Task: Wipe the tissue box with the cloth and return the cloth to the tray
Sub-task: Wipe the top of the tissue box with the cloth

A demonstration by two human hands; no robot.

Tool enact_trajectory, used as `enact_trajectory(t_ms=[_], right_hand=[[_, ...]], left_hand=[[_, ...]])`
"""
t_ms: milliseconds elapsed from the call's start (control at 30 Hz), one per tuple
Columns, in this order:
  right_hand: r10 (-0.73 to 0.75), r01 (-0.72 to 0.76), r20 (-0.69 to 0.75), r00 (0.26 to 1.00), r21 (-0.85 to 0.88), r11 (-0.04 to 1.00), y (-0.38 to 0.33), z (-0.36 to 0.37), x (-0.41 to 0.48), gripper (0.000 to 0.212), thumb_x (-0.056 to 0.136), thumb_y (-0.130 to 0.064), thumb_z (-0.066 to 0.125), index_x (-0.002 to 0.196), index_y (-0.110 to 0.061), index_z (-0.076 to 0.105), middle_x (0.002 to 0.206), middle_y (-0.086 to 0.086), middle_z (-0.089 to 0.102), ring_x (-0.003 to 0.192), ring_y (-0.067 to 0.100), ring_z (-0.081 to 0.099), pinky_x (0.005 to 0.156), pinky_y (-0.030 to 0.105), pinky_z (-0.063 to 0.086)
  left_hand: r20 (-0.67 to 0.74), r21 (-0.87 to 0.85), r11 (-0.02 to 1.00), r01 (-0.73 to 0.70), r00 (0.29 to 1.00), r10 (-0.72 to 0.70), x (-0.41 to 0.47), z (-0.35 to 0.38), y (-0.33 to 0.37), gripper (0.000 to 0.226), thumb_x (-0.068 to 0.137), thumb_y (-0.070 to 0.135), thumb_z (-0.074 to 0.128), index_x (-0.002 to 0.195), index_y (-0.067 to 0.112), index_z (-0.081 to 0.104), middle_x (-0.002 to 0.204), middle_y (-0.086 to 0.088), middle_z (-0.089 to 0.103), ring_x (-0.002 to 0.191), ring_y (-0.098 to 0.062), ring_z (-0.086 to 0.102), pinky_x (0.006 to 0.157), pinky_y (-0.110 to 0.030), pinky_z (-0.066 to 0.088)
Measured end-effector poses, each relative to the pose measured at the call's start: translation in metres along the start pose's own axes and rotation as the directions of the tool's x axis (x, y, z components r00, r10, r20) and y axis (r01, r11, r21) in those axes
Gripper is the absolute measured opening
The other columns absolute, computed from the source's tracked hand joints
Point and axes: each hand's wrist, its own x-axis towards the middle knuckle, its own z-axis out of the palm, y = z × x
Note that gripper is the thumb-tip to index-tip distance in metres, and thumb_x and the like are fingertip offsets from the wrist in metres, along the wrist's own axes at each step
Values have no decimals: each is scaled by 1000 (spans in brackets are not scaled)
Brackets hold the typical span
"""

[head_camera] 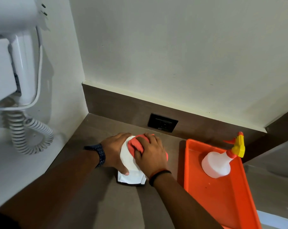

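A white tissue box (129, 174) stands on the brown counter, in the corner near the wall. My left hand (114, 151) grips its left side and holds it steady. My right hand (150, 154) presses a coral-red cloth (134, 145) flat against the top of the box; most of the cloth is hidden under my palm. An orange tray (222, 200) lies to the right of the box, apart from it.
A white spray bottle (218, 162) with a yellow and red trigger lies in the tray's far end. A black wall socket (163, 122) sits behind the box. A white wall hair dryer (11, 63) with a coiled cord hangs at the left.
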Motion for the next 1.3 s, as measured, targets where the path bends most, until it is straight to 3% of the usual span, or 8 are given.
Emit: enact_trajectory(t_ms=[100,367,500,600,833,933,1067,1300], right_hand=[[46,-47,-32,998,-19,999,-11,5,9,37,93,-44,49,121,-24,62,130,6,62,126,30,48,103,44,42],[-199,196,-63,978,-42,980,10,5,-35,38,83,-42,59,117,-25,62,126,6,68,121,33,58,97,51,50],[-136,136,-129,982,-8,991,15,6,-27,38,82,-33,59,116,-18,65,126,14,67,123,40,57,101,54,48],[-48,50,-66,997,25,998,5,7,-10,39,88,-32,55,123,-16,63,136,14,60,133,38,47,115,50,36],[-237,237,-34,971,-6,972,1,8,-32,38,88,-43,52,117,-22,66,128,5,67,129,31,52,111,50,39],[-250,250,-17,968,-12,968,19,5,-40,39,88,-41,57,122,-21,63,133,8,63,131,33,50,111,51,40],[-167,166,-56,984,-13,986,19,0,-18,34,88,-33,59,115,-15,67,123,12,68,121,35,57,107,47,44],[-186,183,-56,981,-57,981,-8,2,-7,32,87,-44,52,102,-23,71,111,0,72,115,27,57,97,45,46]], left_hand=[[-17,-11,1000,10,1000,-10,-1,-2,3,122,32,61,85,138,34,30,140,7,41,124,-16,40,107,-41,36],[-1,19,998,57,998,-57,-2,-1,4,131,34,60,88,142,29,21,144,4,36,127,-17,38,106,-41,37],[-22,-9,999,49,999,-49,-3,-1,7,127,36,53,91,141,28,25,143,3,37,127,-18,37,106,-41,36],[-25,24,999,37,999,-37,-1,-2,9,123,33,61,85,139,33,29,141,5,42,124,-18,40,105,-44,38],[-58,278,960,26,998,-11,2,3,3,131,37,74,78,143,24,18,151,-2,29,143,-23,8,115,-42,-1],[-61,280,959,41,998,-25,2,4,5,133,37,74,79,144,22,18,153,-3,26,144,-22,4,115,-40,-2],[-56,245,968,46,998,-33,1,2,12,130,43,66,84,145,23,17,154,-3,25,144,-23,3,115,-38,-1],[-37,235,970,59,998,-52,0,-1,11,133,43,62,87,147,21,15,155,-4,23,144,-22,3,115,-36,2]])
